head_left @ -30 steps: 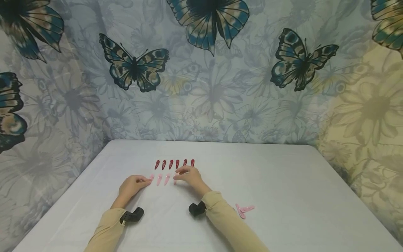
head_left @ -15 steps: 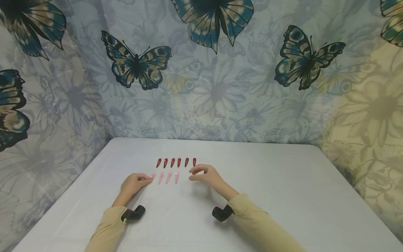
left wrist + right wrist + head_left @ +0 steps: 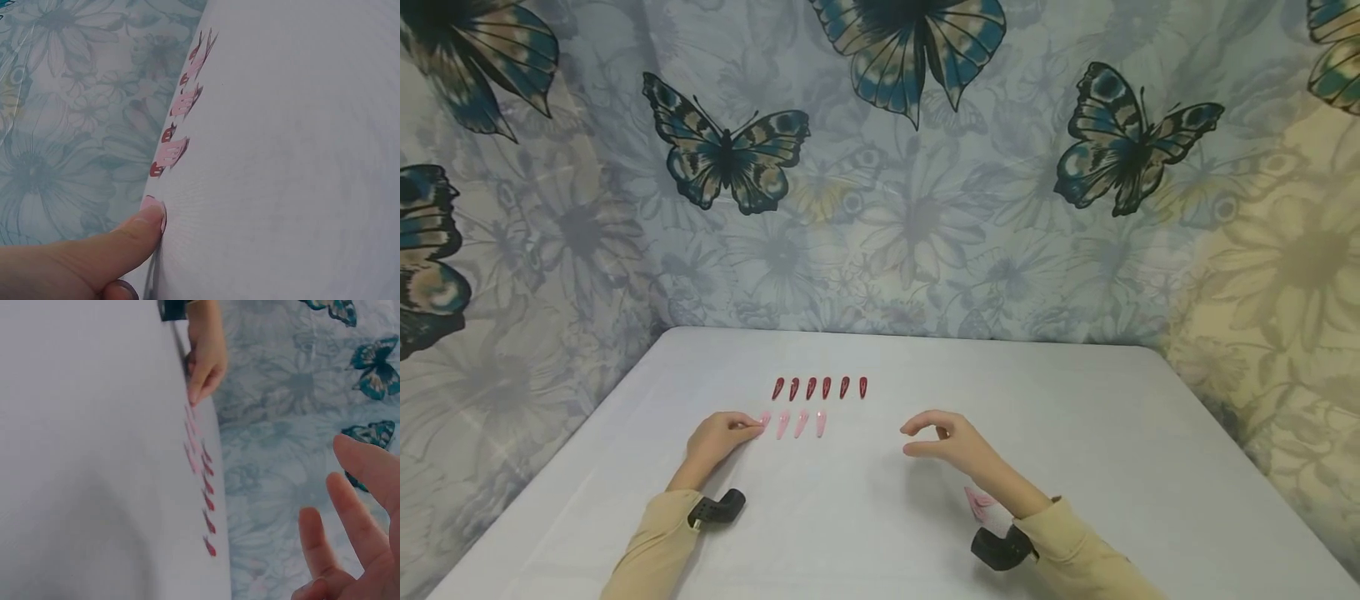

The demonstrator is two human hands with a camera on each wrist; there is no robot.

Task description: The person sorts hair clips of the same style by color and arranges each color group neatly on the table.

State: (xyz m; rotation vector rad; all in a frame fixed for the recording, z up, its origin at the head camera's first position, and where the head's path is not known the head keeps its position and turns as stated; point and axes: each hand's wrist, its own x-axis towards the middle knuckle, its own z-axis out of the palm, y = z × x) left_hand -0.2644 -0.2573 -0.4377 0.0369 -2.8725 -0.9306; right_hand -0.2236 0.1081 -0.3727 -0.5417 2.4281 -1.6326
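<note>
My left hand (image 3: 715, 440) pinches the pink snap hair clip (image 3: 765, 418) at the left end of a row. In the left wrist view the thumb (image 3: 140, 231) lies on that clip, partly covering it. To its right, 3 more pink clips (image 3: 802, 424) lie side by side, roughly parallel. Behind them runs a row of several dark red hair clips (image 3: 811, 388). My right hand (image 3: 958, 443) hovers above the table, holding nothing, its thumb and fingers spread apart and slightly bent. Loose pink clips (image 3: 977, 503) lie beneath the right forearm, partly hidden by it.
A white table (image 3: 1075, 417) carries all the clips. Behind it hangs a cloth backdrop (image 3: 917, 250) with butterflies and flowers. Black wrist cameras (image 3: 1002, 547) are worn on both wrists.
My right hand has left the fourth pink clip and moved right and toward me, near the loose pink clips. The left hand has stayed at the leftmost clip. The view shifted slightly.
</note>
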